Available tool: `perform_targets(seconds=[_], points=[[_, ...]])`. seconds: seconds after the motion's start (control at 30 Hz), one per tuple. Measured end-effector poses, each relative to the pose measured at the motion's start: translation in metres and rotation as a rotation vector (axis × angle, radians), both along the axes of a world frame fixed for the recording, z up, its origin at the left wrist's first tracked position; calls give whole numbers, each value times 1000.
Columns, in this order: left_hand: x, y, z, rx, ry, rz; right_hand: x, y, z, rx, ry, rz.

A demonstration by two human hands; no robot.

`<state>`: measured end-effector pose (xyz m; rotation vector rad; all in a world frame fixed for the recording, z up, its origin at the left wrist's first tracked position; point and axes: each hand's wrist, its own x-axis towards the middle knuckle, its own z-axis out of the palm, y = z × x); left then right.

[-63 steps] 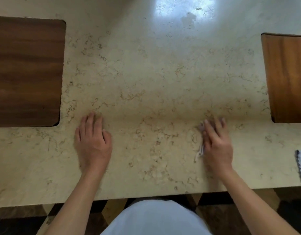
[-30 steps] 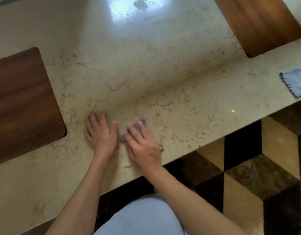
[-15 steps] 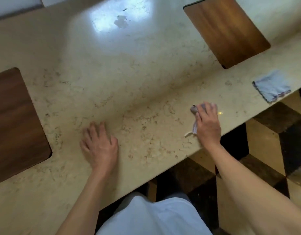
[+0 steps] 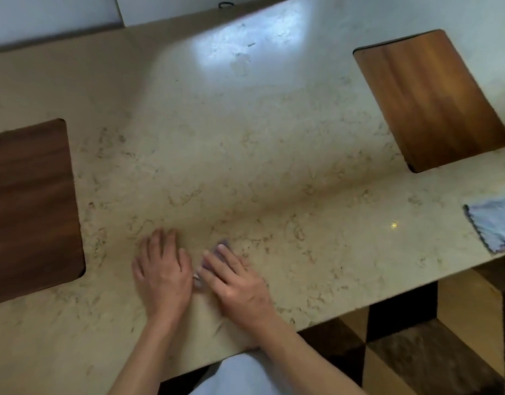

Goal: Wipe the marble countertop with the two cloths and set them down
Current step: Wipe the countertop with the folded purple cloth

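My right hand (image 4: 240, 283) presses a cloth (image 4: 217, 253) flat on the marble (image 4: 274, 166), fingers straight, just beside my flat left hand (image 4: 163, 272) — second cloth (image 4: 493, 226) lies well right (near the edge).

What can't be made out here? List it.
- Cloth under the right hand: head view, mostly covered by the hand; only a bluish edge shows.
- Anything under the left hand: hidden by the palm.
- Second cloth: cut off by the right frame edge and blurred.
- Dark loop at the counter's back: too small to identify.
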<state>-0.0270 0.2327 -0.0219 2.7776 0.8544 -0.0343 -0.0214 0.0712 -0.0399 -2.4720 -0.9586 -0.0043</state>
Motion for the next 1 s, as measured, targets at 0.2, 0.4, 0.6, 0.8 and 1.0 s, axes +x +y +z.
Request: perform_targets(seconds=[0.2, 0.4, 0.6, 0.8, 1.0], points=[[-3, -2, -4, 18, 81, -6, 155, -158, 12, -283, 57, -720], [2, -6, 0, 7, 93, 28, 239, -62, 20, -309, 64, -726], [2, 2, 10, -208, -152, 205, 141, 106, 22, -149, 138, 34], [-2, 17, 9, -212, -178, 196, 41, 15, 5, -23, -3, 164], [1, 12, -6, -78, 47, 13, 197, -96, 20, -255, -1, -564]])
